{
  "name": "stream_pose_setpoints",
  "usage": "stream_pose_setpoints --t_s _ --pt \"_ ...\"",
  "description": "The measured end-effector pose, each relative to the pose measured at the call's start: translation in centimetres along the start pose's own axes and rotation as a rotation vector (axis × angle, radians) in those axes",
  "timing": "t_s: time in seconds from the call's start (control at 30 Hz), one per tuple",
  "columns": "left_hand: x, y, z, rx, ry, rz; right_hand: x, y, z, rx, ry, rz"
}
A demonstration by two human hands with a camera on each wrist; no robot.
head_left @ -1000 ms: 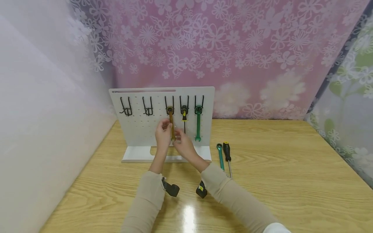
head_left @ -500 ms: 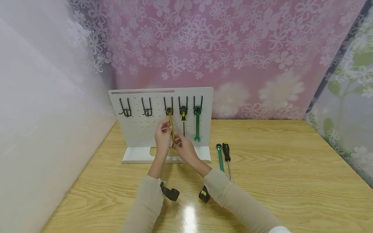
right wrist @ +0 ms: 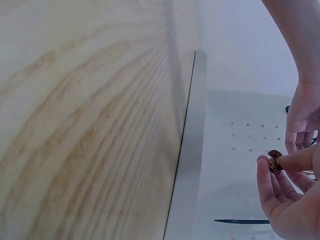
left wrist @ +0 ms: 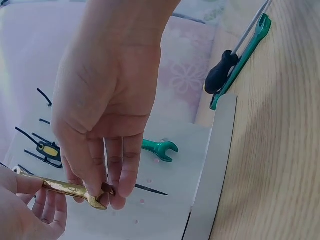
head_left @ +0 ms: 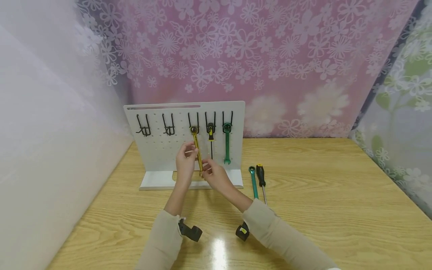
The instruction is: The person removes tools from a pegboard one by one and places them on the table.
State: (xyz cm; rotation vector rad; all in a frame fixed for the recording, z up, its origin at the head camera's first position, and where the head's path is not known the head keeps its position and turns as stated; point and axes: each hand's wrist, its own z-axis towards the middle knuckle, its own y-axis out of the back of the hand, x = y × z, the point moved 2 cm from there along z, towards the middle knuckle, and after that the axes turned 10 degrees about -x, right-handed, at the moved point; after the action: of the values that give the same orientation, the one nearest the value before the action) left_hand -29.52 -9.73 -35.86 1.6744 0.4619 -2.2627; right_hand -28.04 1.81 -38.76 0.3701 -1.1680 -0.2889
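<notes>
A gold combination wrench [head_left: 197, 150] slants down from the middle hook [head_left: 193, 120] of a white pegboard [head_left: 158, 153]; its ring end overlaps the hook in the head view. My left hand [head_left: 185, 163] pinches the shank between thumb and fingers. Lower down, the right hand [head_left: 216, 174] pinches the open end, whose tip [right wrist: 275, 162] shows in the right wrist view. Both hands appear in the left wrist view, the left hand [left wrist: 30, 205] on the shank and the right hand [left wrist: 107, 110] at the open end.
A yellow-black screwdriver [head_left: 210, 133] and a green wrench [head_left: 227, 144] hang to the right. Two bare hooks [head_left: 144, 125] are at the left. On the wooden table [head_left: 320, 180], another green wrench [head_left: 254, 182] and a black-handled screwdriver [head_left: 261, 176] lie beside the board.
The gold wrench's open end has come lower and nearer to me with the right hand, while its ring end stays at the hook. Both hands still hold it; the head view shifts slightly.
</notes>
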Motion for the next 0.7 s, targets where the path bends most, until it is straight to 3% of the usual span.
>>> stream_pose_setpoints --t_s 0.7 --pt "-1.7 0.8 -2.5 0.055 -0.03 -0.03 1.3 1.7 -2.5 0.051 0.034 0.101"
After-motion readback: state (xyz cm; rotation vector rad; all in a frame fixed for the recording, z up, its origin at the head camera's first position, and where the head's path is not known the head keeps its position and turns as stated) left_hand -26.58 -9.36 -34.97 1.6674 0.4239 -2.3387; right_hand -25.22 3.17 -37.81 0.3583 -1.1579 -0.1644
